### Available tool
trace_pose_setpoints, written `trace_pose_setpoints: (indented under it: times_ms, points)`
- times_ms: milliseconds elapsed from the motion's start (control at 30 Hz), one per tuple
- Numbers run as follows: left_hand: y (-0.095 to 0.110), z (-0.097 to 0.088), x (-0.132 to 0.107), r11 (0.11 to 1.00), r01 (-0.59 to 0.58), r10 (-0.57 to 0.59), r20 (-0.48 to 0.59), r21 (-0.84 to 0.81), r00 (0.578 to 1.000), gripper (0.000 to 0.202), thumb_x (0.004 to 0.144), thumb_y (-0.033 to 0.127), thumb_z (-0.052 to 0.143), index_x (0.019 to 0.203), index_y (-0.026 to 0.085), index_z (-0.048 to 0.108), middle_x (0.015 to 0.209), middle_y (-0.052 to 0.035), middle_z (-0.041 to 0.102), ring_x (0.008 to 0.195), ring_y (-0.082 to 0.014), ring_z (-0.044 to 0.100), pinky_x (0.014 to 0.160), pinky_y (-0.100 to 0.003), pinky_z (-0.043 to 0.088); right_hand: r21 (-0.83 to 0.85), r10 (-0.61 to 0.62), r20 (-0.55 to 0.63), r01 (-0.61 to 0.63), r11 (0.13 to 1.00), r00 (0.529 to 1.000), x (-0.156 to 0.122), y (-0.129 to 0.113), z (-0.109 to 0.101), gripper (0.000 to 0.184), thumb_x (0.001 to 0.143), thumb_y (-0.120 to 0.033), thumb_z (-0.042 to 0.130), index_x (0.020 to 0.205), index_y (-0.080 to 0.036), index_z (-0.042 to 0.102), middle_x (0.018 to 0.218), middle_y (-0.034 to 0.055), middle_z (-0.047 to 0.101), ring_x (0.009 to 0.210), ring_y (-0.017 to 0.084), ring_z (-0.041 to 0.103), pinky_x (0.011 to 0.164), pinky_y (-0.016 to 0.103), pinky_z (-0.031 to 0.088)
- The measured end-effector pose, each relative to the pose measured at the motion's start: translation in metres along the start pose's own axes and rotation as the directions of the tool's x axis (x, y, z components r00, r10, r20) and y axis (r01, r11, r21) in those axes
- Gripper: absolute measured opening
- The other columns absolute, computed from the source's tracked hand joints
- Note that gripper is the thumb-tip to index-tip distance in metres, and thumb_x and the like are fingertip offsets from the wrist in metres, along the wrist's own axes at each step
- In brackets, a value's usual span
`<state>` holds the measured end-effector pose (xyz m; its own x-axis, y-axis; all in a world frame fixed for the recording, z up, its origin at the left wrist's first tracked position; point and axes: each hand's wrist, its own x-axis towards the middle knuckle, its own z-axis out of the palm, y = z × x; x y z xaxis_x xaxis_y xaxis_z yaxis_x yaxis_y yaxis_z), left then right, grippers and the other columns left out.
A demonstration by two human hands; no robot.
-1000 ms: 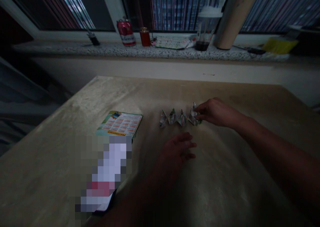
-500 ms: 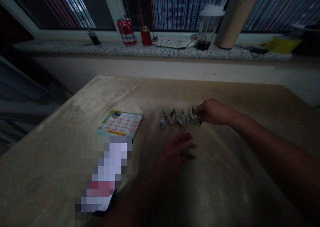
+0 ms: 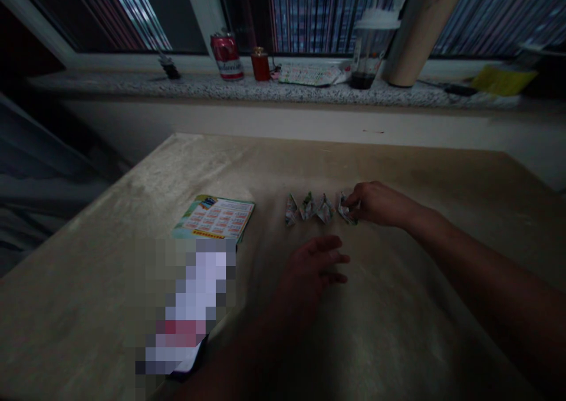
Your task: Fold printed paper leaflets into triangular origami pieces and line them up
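Note:
Several small folded paper boats (image 3: 308, 206), made of printed paper, stand in a short row on the table. At the right end of that row, the thumb and fingers of my right hand (image 3: 375, 203) are closed on the last paper boat (image 3: 344, 210), hiding part of it. My left hand (image 3: 316, 265) is nearer to me, below the row, holding nothing with its fingers apart. It looks dark and slightly blurred.
Left of the row lies a stack of printed sheets (image 3: 216, 217), with a pixelated phone-like object (image 3: 194, 306) in front. On the stone windowsill (image 3: 198, 85) stand a red can (image 3: 227, 58), a small red jar (image 3: 260, 65), a plastic cup (image 3: 366, 53) and a cardboard tube (image 3: 424, 35).
My right hand has dropped very slightly, still at the last paper boat. My left hand stays almost in place. The whole view has shifted a little.

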<state>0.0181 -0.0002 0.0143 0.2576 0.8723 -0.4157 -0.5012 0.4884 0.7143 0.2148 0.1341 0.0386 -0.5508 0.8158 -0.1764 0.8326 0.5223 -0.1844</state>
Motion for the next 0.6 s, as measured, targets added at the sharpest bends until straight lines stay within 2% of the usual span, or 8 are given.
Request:
trace_pose_setpoints:
  times_ms: [233,433,600]
  points:
    - [0.0,0.001,0.0,1.0,0.007,-0.007,-0.01,0.007,1.0,0.025,0.074,0.025,0.078,0.097,0.014,0.073,0.118,-0.0128,0.067,0.095,-0.0245,0.066,0.071,-0.031,0.052,0.045,0.032,-0.024,-0.031,0.999,0.999,-0.003,-0.001,-0.002,0.017,0.084,-0.017,0.068,0.07,-0.021,0.077,0.059,-0.0008,0.068,0.058,0.014,0.06,0.061,0.027,0.035]
    - [0.0,0.001,0.0,1.0,0.006,-0.006,0.002,0.026,1.0,0.022,0.076,0.023,0.076,0.096,0.015,0.073,0.116,-0.012,0.066,0.093,-0.0232,0.066,0.071,-0.03,0.051,0.105,0.022,-0.079,-0.014,0.994,0.997,-0.003,-0.017,-0.024,0.017,0.091,-0.026,0.066,0.085,-0.022,0.081,0.069,0.0002,0.075,0.062,0.015,0.064,0.06,0.026,0.039]
    - [0.0,-0.001,0.004,0.999,0.016,-0.016,-0.011,0.029,1.0,0.023,0.076,0.021,0.075,0.097,0.014,0.071,0.115,-0.0121,0.066,0.09,-0.0221,0.065,0.068,-0.03,0.051,0.114,-0.001,-0.059,0.008,0.994,0.998,0.009,-0.027,-0.022,0.013,0.087,-0.023,0.07,0.088,-0.022,0.083,0.072,0.0012,0.077,0.067,0.017,0.068,0.064,0.027,0.041]
